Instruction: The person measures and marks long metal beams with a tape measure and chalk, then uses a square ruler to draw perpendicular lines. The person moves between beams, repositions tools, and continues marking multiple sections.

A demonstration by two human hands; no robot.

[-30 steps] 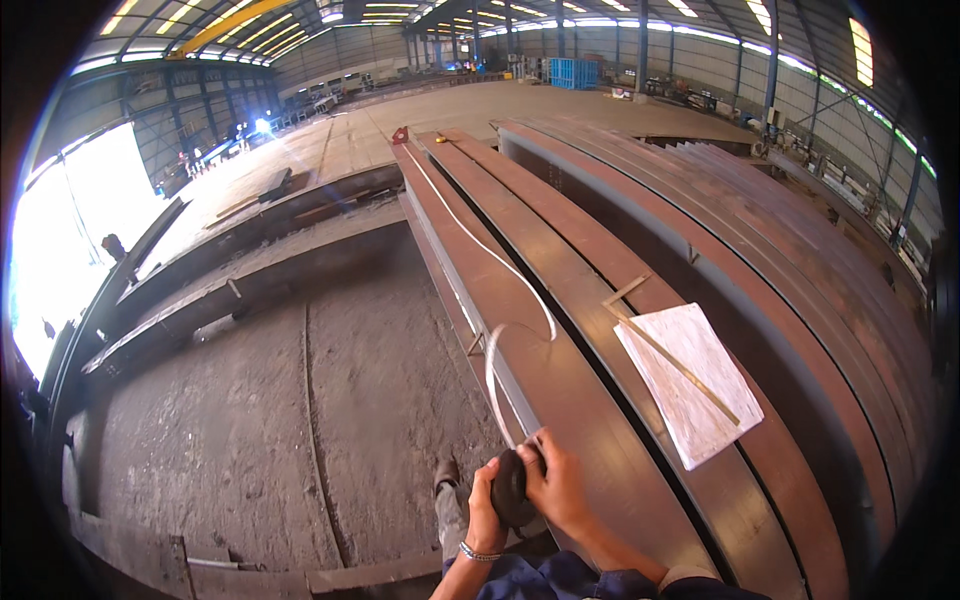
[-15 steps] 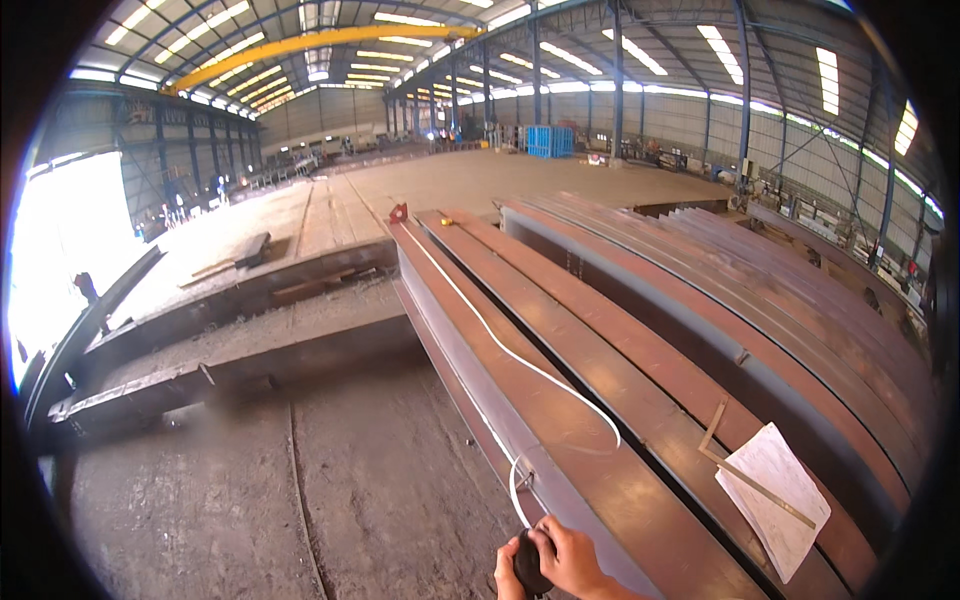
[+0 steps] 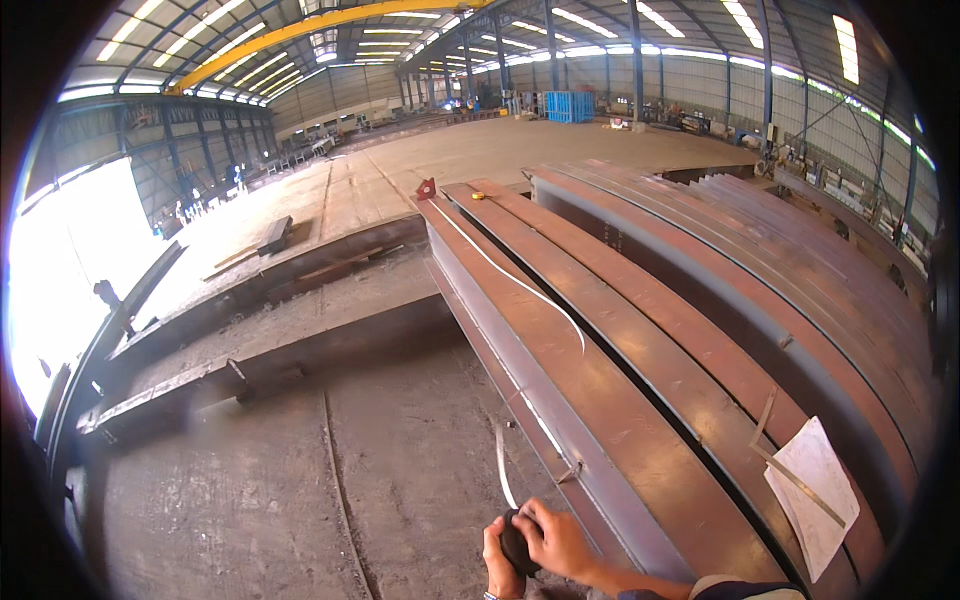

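Keeping left hand (image 3: 499, 563) and right hand (image 3: 560, 545) fingers wrapped round the dark reel (image 3: 516, 547); I'd guess it's light, hard, its white band (image 3: 504, 472) springy, so grip the sides.

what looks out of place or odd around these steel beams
The thin white measuring tape bows sideways on the long reddish-brown steel beam instead of lying straight, so it looks slack. Its near stretch, at the black rounded tape case, curves beside the beam. Nothing seems spilled or broken.
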